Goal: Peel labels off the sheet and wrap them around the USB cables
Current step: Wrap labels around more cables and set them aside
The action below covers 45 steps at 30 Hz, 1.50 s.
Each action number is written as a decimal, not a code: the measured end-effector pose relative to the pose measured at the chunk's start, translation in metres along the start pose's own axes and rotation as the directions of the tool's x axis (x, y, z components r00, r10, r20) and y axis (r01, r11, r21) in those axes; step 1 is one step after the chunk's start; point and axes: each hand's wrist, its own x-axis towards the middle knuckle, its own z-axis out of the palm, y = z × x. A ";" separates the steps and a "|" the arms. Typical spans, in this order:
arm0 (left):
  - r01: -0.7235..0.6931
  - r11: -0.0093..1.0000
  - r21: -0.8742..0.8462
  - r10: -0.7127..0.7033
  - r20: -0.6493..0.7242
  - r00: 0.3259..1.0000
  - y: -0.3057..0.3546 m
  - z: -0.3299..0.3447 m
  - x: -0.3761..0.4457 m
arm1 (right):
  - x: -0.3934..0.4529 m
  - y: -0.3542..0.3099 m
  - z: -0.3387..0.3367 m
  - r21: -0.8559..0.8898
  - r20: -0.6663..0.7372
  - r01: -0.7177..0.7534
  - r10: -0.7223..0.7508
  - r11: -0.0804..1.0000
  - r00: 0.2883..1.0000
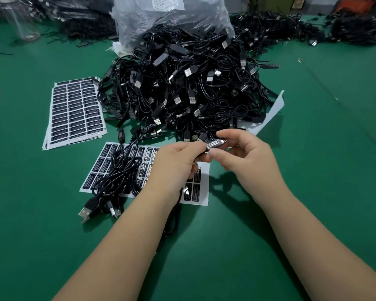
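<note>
i see open green tabletop (pixel 313 148) to the right of the hands and in front of the forearms; the left side and the far edge are crowded. two hands are in view. the left hand (pixel 176 164) and the right hand (pixel 245 155) meet above the near label sheet (pixel 201 192), each pinching one end of a small black controller block (pixel 215 144) on a usb cable; a black label with white print, reading "led controller", lies around that block. the near sheet is partly stripped, with black labels on white backing. a small bundle of cables (pixel 117 172) lies across its left half, plugs pointing toward me. one stack of full label sheets (pixel 74 109) sits further left. one large heap of black usb cables (pixel 193 88) fills the middle, just behind the hands, spilling from a clear plastic bag (pixel 172 16). more cable heaps line the far edge; i cannot count them.
</note>
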 end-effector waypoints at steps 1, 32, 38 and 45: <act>-0.012 1.000 0.011 0.012 0.004 1.000 0.000 0.000 0.000 | 0.000 0.001 0.001 -0.011 -0.013 -0.007 0.007 1.000 1.000; -0.312 0.808 0.500 0.292 0.120 0.949 -0.010 0.000 0.003 | 0.007 0.006 -0.002 -0.106 -0.162 -0.011 -0.007 0.994 0.987; -0.372 0.660 0.653 0.353 0.167 0.920 -0.008 0.000 0.000 | 0.010 0.010 -0.004 -0.185 -0.078 -0.070 0.056 0.980 0.995; -0.398 0.593 0.700 0.397 0.176 0.901 -0.009 0.001 0.000 | 0.010 0.007 -0.006 -0.068 -0.084 -0.090 0.084 0.994 0.993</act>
